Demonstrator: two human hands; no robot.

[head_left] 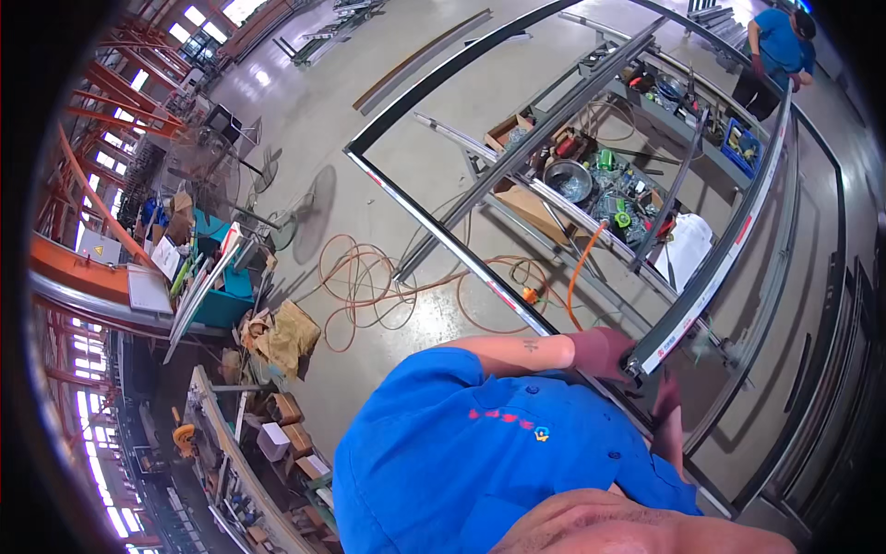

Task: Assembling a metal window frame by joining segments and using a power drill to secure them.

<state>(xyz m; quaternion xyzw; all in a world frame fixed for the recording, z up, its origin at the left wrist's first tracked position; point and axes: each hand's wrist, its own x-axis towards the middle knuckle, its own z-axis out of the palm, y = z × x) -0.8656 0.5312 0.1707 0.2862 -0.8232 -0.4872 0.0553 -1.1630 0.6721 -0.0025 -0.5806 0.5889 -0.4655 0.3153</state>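
A long black metal frame bar (722, 277), with white-and-red tape along its side, runs from close in front of me toward the far right. My left hand (600, 354), in a maroon glove, is closed at its near end. Just below that end is my right hand (666, 399), gloved alike; its fingers are mostly hidden by the bar. Another black frame side (443, 235) slants away on the left, carrying the same tape. At the far right end, a co-worker in a blue shirt (780, 44) has gloved hands near the frame.
Under the frame, a grey workbench (688, 152) bears a metal bowl (567, 181), green tools (620, 214) and a blue bin (741, 146). An orange hose (369, 300) lies coiled on the floor. A fan (293, 224) and a cluttered shelf (277, 443) stand left.
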